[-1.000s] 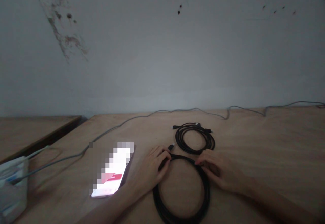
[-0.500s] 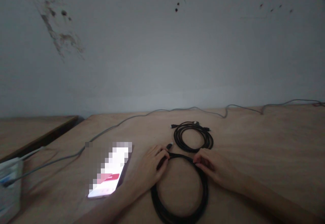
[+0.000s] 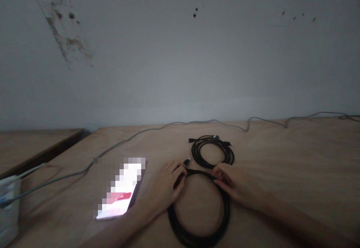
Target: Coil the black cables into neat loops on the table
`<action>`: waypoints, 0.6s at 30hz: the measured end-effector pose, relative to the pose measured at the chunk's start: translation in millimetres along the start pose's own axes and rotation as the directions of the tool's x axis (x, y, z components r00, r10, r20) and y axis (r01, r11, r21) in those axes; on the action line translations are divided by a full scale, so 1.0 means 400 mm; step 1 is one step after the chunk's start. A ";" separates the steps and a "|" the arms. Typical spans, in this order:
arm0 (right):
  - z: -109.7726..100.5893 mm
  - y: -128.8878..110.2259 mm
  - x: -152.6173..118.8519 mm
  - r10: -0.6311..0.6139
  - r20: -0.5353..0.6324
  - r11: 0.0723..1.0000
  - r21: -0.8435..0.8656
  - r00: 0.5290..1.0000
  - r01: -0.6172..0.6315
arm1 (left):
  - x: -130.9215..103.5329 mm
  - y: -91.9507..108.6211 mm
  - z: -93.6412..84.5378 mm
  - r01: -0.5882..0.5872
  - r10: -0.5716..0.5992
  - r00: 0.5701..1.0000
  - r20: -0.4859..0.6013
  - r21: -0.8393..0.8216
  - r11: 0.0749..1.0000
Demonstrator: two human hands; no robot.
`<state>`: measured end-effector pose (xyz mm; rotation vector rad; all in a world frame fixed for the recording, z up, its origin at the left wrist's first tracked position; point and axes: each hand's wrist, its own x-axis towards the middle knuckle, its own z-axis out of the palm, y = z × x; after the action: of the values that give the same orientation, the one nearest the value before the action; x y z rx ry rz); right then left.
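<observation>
A black cable coiled into a wide ring (image 3: 227, 210) lies on the tabletop between my hands. My left hand (image 3: 170, 180) is closed on the ring's upper left, thumb and fingers around the strands. Just past those fingertips a dark plug (image 3: 186, 161) sticks out. At the ring's upper right, my right hand (image 3: 233, 182) pinches the cable between thumb and fingers. Directly behind it rests a second, smaller black cable coil (image 3: 194, 152), with plug ends at its left and right and a pale bit on top.
A phone with a lit screen (image 3: 120, 195) lies left of my left forearm. A thin grey cord (image 3: 126, 139) runs across the table's back, along the wall, to a white power strip (image 3: 9, 206) at the far left. The wooden table (image 3: 295, 158) meets a stained wall (image 3: 154, 60).
Both hands keep their hold on the ring, almost still. The right hand's fingers have shifted very slightly left along it, and the whole view has moved a little.
</observation>
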<state>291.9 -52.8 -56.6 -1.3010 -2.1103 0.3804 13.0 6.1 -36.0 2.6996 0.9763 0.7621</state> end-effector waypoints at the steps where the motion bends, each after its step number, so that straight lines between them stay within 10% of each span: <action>1: -0.009 -0.003 -0.001 -0.008 -0.011 1.000 0.001 1.000 0.008 | 0.001 0.001 -0.001 0.004 -0.004 1.000 0.005 0.002 1.000; 10: -0.071 0.005 -0.008 -0.436 0.021 0.890 -0.137 0.900 0.434 | -0.007 -0.007 0.005 -0.011 0.010 1.000 0.020 0.037 0.999; 18: -0.042 0.046 -0.001 -0.466 -0.001 0.845 -0.296 0.885 0.445 | -0.003 -0.008 0.006 -0.021 0.021 1.000 0.019 0.020 1.000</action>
<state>315.7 -45.8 -53.5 -0.8902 -2.3838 -0.1862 11.7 7.5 -39.7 2.7332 0.9585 0.7336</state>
